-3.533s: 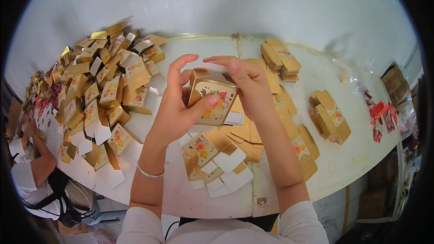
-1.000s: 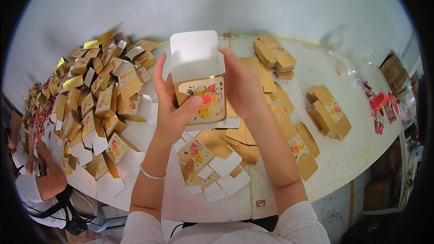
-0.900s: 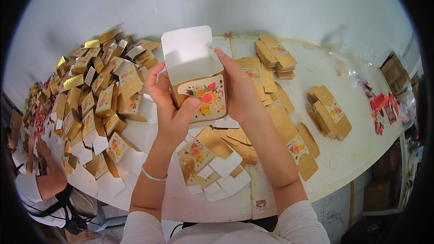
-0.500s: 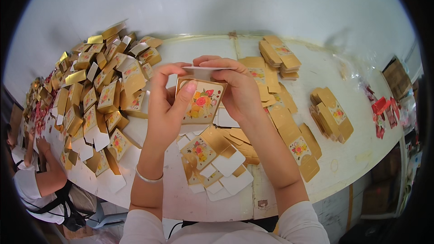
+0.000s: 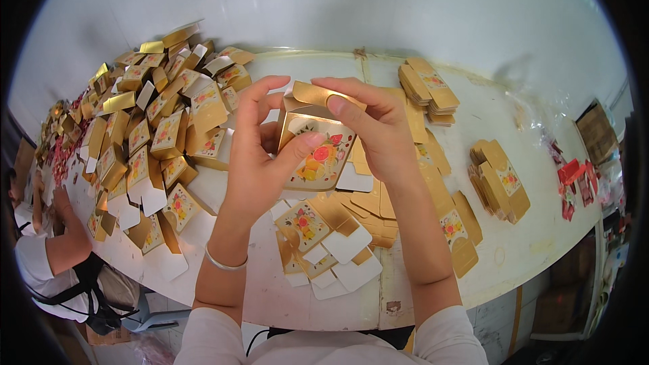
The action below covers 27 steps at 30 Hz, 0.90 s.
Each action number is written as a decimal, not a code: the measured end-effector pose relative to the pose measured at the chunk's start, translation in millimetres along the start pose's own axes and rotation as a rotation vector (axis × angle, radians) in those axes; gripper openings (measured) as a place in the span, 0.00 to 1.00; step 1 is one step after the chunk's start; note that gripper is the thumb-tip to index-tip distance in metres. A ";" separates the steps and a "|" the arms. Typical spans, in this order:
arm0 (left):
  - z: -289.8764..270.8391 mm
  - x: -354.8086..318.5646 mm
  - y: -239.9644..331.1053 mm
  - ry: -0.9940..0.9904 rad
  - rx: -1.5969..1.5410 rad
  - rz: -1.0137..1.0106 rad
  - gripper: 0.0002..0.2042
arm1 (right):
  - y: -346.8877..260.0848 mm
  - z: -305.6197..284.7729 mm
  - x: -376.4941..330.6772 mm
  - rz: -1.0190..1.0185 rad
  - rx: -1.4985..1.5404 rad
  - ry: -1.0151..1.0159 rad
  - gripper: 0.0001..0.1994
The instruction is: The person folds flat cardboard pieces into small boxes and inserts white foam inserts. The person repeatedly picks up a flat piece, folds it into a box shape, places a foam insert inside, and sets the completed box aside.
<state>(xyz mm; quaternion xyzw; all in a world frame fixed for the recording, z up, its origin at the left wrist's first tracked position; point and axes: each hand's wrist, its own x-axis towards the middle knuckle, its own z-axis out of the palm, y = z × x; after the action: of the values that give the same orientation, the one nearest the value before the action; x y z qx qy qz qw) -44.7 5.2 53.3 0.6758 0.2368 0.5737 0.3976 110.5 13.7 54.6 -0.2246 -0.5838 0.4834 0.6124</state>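
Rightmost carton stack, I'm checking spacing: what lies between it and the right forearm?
Flat gold cartons, partly hidden by the right forearm, in the head view.

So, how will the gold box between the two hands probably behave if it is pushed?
The gold box is probably light and might dent, since its flap looks like thin card. Its flat front and straight edges suggest it would slide rather than roll.

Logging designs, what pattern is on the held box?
The box: a colourful fruit print on cream; head view.

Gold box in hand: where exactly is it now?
The gold box is near the centre of the head view, held between the left hand and the right hand, with flat cartons just below it in the picture.
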 end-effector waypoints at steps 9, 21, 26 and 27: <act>-8.1 1.6 -1.9 0.029 -0.104 -0.070 0.22 | 2.6 -0.6 -2.0 -0.230 -0.248 -0.230 0.12; -82.3 2.2 20.4 0.492 1.146 0.203 0.19 | -18.5 -50.8 2.1 -0.199 -0.306 0.401 0.12; -175.3 19.3 20.4 0.471 1.623 0.220 0.28 | 43.1 -70.8 15.2 -0.034 -0.962 0.351 0.12; -154.7 15.0 19.7 0.329 1.403 0.221 0.27 | 67.8 -69.0 18.1 -0.099 -1.119 0.271 0.13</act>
<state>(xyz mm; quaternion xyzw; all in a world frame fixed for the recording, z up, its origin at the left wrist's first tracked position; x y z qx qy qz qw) -193.1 46.7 82.0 0.6966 0.5359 0.4178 -0.2301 149.8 78.4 -8.3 -0.5466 -0.6768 0.0385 0.4916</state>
